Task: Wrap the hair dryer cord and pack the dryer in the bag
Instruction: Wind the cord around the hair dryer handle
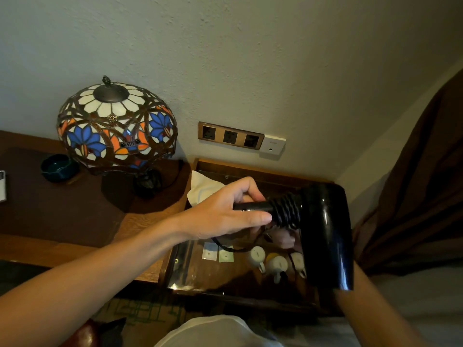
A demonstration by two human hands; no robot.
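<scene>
A glossy black hair dryer [325, 234] is held over the glass-topped side table. Its black cord [285, 209] is wound in several tight turns around the handle near the barrel. My left hand [225, 211] grips the free end of the handle. A loose length of cord [225, 247] loops down below that hand. My right hand [285, 238] is under the handle, mostly hidden by the dryer, its fingers closed around the cord. A white cloth [203, 189], possibly the bag, lies at the table's back left corner.
A stained-glass lamp [116, 126] and a teal bowl [59, 167] stand on the wooden desk at left. Wall sockets [230, 136] sit above the side table [250, 169]. White cups [275, 265] show under its glass. A brown curtain [413, 196] hangs at right.
</scene>
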